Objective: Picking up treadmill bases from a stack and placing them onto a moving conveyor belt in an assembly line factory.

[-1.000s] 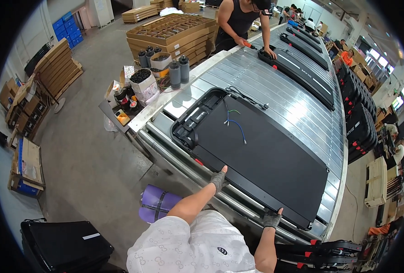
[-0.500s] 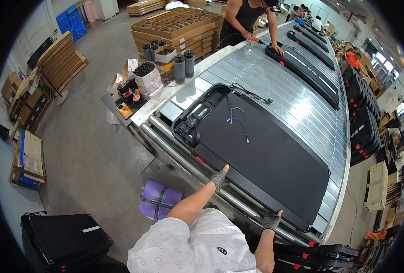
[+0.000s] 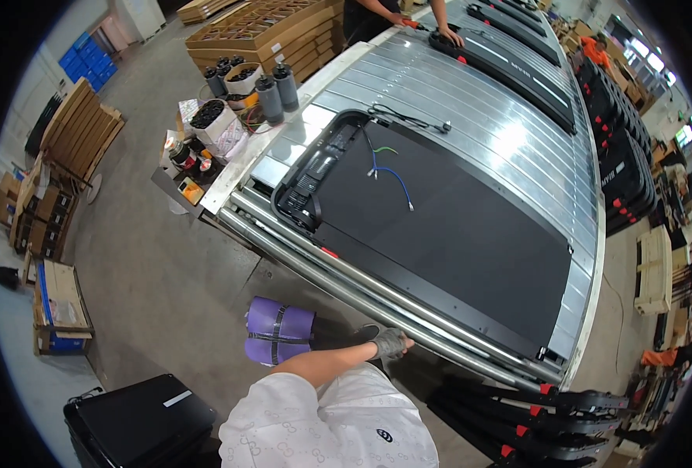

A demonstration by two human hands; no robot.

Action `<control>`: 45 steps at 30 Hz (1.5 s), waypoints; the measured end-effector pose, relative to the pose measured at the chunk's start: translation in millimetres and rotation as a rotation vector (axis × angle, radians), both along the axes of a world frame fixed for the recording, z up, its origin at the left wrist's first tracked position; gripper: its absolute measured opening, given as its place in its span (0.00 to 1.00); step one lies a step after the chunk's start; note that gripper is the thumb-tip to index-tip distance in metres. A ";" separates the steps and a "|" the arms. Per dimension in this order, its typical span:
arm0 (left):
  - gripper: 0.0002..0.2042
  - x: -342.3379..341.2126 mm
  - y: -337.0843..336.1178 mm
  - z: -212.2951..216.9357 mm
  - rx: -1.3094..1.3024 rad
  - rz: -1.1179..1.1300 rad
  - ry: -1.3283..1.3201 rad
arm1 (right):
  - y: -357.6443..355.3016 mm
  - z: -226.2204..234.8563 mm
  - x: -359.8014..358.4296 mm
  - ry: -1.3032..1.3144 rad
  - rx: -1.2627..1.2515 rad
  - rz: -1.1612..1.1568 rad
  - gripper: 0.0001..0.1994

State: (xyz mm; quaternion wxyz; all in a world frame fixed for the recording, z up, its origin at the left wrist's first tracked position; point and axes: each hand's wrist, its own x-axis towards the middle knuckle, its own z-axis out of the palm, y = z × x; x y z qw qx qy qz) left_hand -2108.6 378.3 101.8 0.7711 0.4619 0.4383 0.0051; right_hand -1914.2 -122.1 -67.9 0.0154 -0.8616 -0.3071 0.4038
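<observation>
My left hand (image 3: 391, 343), in a grey fingerless glove, is just off the near steel roller (image 3: 346, 306) at the table's front edge. Its fingers are loosely bent and hold nothing. My right hand is out of the picture. Flat on the metal-slatted table lies a black treadmill base (image 3: 447, 226), apart from my left hand. Its left-end compartment is open and shows a motor (image 3: 312, 173). Blue and green wires (image 3: 397, 179) lie loose over its dark surface, and a black power cord (image 3: 408, 118) rests along its far edge.
A purple strapped roll (image 3: 280, 331) is on the floor at my left. Black treadmill parts (image 3: 533, 429) are stacked by my right side, and more black units (image 3: 139, 413) at lower left. Bottles and boxes (image 3: 221, 129) crowd the table's left corner. Across the table, a co-worker's hands (image 3: 449, 35) touch another unit.
Both my hands have come off the treadmill base's near edge. The left has drawn back toward me; the right has left the picture. The base sits farther onto the table, away from the rollers.
</observation>
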 end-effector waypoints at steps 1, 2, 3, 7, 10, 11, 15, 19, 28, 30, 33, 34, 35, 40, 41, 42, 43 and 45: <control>0.17 23.5 -7.0 -3.0 0.022 -0.125 -0.033 | -37.2 -52.7 12.9 -0.154 -0.136 0.078 0.18; 0.17 23.2 -16.6 -16.0 0.068 -0.212 0.009 | -40.0 -68.9 -6.1 -0.111 -0.128 0.077 0.18; 0.16 34.1 -24.9 -11.1 0.131 -0.291 0.036 | -35.0 -61.8 -16.3 -0.071 0.001 0.011 0.17; 0.15 59.4 -67.0 -27.0 0.473 -0.445 0.042 | 33.6 14.4 -33.6 0.912 0.538 -1.187 0.16; 0.15 86.1 -113.9 -33.0 0.625 -0.474 0.054 | 80.9 98.9 -49.2 0.668 0.573 -1.159 0.16; 0.15 100.4 -127.0 -22.8 0.688 -0.532 0.002 | 79.3 114.5 -50.1 0.614 0.621 -1.100 0.18; 0.15 125.4 -196.8 4.8 0.704 -0.674 -0.073 | 28.8 146.0 -58.0 0.604 0.750 -0.967 0.24; 0.13 163.2 -261.8 76.2 0.607 -0.445 -0.253 | -107.9 76.1 -77.1 0.514 0.604 -1.261 0.21; 0.13 291.4 -366.2 266.2 1.313 -0.282 -0.799 | -265.5 104.9 -47.4 0.406 0.715 -1.514 0.19; 0.17 322.9 -367.8 271.1 1.456 -0.223 -0.859 | -236.1 164.6 7.4 0.323 0.863 -1.440 0.18; 0.22 371.3 -404.6 282.9 1.471 -0.224 -0.810 | -227.7 237.6 99.0 0.166 0.980 -1.307 0.18; 0.23 384.0 -412.8 282.8 1.527 -0.161 -0.787 | -226.2 260.1 132.4 0.113 1.019 -1.249 0.17; 0.24 388.9 -414.1 283.2 1.533 -0.151 -0.790 | -222.6 282.2 164.2 0.065 1.054 -1.184 0.16; 0.24 400.8 -410.0 272.6 1.511 -0.169 -0.799 | -189.4 391.1 318.0 -0.172 1.218 -1.064 0.14; 0.25 402.3 -408.5 273.9 1.503 -0.168 -0.796 | -181.1 401.6 351.7 -0.224 1.207 -1.003 0.14; 0.25 401.7 -409.4 274.5 1.489 -0.172 -0.793 | -175.5 408.5 386.4 -0.239 1.205 -0.987 0.14; 0.26 401.6 -409.4 276.2 1.486 -0.184 -0.778 | -169.3 410.5 421.2 -0.371 1.161 -0.941 0.15; 0.26 401.0 -410.9 279.0 1.458 -0.188 -0.757 | -158.0 400.6 469.1 -0.521 1.119 -0.884 0.16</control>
